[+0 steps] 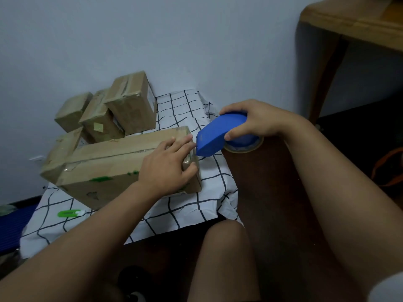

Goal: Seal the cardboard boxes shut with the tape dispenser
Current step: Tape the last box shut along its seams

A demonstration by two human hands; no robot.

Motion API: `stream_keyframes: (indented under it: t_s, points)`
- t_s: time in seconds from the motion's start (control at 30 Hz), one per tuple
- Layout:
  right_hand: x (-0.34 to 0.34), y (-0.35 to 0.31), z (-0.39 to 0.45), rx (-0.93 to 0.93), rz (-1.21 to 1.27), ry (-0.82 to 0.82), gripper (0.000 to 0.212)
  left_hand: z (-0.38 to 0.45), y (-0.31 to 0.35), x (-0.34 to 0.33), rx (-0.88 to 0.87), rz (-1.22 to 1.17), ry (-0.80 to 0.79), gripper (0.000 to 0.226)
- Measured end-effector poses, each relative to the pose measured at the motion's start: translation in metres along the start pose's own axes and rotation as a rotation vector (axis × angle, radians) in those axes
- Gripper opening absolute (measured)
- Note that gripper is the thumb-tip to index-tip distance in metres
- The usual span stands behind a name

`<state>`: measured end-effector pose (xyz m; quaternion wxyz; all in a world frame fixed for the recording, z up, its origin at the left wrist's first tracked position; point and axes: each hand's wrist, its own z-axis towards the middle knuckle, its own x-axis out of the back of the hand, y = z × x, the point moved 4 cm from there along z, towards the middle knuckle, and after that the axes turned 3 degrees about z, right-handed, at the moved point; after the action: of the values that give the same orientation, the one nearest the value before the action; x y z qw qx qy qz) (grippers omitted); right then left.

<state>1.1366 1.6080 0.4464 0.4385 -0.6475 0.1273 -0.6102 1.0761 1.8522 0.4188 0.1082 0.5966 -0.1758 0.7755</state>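
Your left hand [168, 162] presses flat on the long brown cardboard box [122, 164]; your right hand [255, 120] grips the blue plastic tape dispenser [218, 136]. Keep pressing, pull tape straight along the seam.

Looks like a room at home: a plain wall [152, 40], a grid-patterned cloth [192, 205] over a low surface, a wooden table [349, 20] alongside.
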Motion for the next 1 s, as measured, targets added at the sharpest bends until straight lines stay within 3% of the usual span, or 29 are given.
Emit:
stream_keyframes:
  t_s: [0.23, 0.33, 0.4, 0.6, 0.77, 1.0]
  points:
    - [0.001, -0.034, 0.004, -0.006, -0.235, 0.024, 0.071, 0.000, 0.001, 0.001, -0.007, 0.015, 0.000, 0.061]
    - [-0.032, -0.031, 0.001, -0.030, -0.490, -0.055, 0.066, 0.000, 0.003, 0.004, -0.011, 0.010, 0.003, 0.057]
    - [-0.051, -0.018, -0.006, -0.082, -0.497, -0.061, 0.070, -0.001, 0.004, 0.003, -0.016, 0.012, 0.018, 0.057]
    - [-0.032, -0.002, -0.011, -0.164, -0.371, 0.238, 0.073, 0.001, 0.002, 0.006, -0.053, 0.051, 0.015, 0.064]
    - [-0.034, -0.005, -0.022, -0.260, -0.059, 0.568, 0.071, 0.008, 0.002, 0.008, -0.188, 0.188, -0.003, 0.051]
    - [-0.049, -0.008, -0.034, -0.339, 0.164, 0.803, 0.070, 0.012, 0.004, 0.013, -0.254, 0.241, 0.035, 0.056]
